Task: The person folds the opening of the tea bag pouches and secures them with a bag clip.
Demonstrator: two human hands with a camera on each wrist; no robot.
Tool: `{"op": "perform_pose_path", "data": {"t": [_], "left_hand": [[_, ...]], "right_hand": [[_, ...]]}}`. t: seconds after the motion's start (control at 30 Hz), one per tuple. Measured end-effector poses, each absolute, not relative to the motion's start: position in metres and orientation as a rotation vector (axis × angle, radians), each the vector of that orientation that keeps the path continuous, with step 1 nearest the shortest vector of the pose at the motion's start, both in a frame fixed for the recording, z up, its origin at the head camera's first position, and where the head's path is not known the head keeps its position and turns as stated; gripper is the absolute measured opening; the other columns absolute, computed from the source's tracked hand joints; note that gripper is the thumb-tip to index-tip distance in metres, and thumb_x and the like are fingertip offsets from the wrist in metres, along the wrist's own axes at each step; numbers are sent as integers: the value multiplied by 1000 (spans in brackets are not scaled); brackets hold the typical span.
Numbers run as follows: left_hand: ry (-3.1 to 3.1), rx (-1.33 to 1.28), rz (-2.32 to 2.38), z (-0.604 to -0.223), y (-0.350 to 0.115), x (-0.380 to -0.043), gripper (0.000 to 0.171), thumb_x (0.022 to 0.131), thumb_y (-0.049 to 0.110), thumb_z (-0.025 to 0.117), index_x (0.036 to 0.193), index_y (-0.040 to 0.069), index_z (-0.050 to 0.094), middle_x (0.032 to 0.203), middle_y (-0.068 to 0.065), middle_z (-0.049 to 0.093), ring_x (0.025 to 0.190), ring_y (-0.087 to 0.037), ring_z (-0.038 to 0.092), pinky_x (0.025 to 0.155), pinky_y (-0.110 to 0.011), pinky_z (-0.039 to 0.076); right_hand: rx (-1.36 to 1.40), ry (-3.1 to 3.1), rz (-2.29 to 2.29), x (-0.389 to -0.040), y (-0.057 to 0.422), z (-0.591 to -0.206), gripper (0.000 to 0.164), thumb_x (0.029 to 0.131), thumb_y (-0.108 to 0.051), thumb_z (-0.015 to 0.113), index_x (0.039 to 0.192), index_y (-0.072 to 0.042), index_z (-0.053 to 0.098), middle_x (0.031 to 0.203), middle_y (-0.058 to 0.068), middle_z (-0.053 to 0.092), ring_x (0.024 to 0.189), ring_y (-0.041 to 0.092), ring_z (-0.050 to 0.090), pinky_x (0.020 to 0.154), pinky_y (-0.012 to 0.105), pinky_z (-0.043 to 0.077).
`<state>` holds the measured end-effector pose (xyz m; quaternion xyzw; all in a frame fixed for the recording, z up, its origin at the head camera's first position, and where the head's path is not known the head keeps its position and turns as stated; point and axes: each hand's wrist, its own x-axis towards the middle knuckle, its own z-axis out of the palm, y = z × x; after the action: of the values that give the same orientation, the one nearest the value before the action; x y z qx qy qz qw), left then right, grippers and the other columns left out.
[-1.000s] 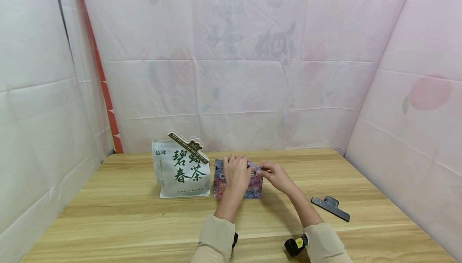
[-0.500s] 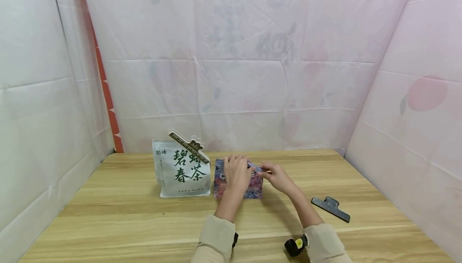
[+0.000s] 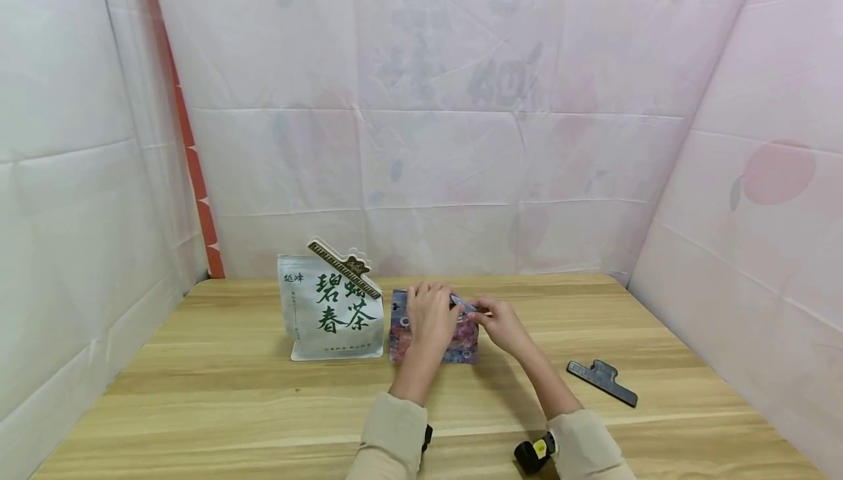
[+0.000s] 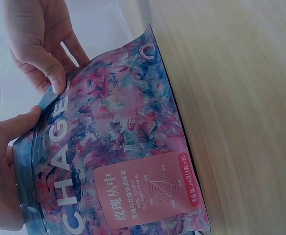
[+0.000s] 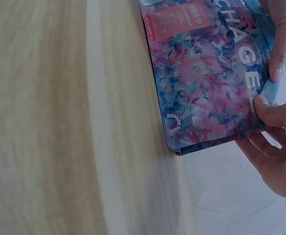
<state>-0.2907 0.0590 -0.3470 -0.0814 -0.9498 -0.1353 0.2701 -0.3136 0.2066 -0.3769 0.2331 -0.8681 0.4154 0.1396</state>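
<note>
A blue, pink and purple tea pouch (image 3: 467, 334) stands on the table, the letters CHAGEE across its front. My left hand (image 3: 431, 315) covers its upper middle in the head view. In the left wrist view, that hand (image 4: 3, 181) holds the pouch's top edge between thumb and fingers. At the top right corner, my right hand (image 3: 503, 325) pinches a folded-down flap, thumb in front and fingers behind. The right wrist view shows this right hand (image 5: 282, 147) with its thumb on the fold, close to the left thumb.
Left of the pouch stands a white tea bag (image 3: 336, 326) with green characters. A decorated clip (image 3: 344, 268) sits slanted across its top right corner. A dark grey bag clip (image 3: 602, 381) lies on the wooden table (image 3: 197, 407) at right. White printed sheets enclose the table.
The right forearm has shifted slightly left. Both hands stay on the pouch's top, and the tea bag and clips look the same.
</note>
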Motion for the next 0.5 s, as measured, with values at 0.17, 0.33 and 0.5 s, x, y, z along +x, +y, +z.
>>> {"op": "perform_pose_path", "data": {"t": [0.17,0.33,0.5], "left_hand": [[-2563,-216,-347,-348,58,-291,24,78,41,70,93,22,68,89,9,63,84,-14,51,77,-32,33],[-2557,-218,-347,-349,58,-291,26,77,41,72,93,21,69,89,8,63,84,-15,51,77,-33,33],[-2552,-216,-348,-349,59,-291,29,74,44,73,91,20,69,86,8,62,84,-15,51,76,-32,33]], "right_hand": [[655,-2511,1186,-312,205,-377,9,84,6,60,92,5,64,89,13,62,81,26,59,68,34,51],[636,-2509,1186,-312,205,-376,8,84,6,60,91,4,65,88,12,63,80,26,59,67,35,51],[602,-2523,1219,-313,205,-377,8,84,5,60,90,3,65,88,10,62,80,24,58,65,32,50]]}}
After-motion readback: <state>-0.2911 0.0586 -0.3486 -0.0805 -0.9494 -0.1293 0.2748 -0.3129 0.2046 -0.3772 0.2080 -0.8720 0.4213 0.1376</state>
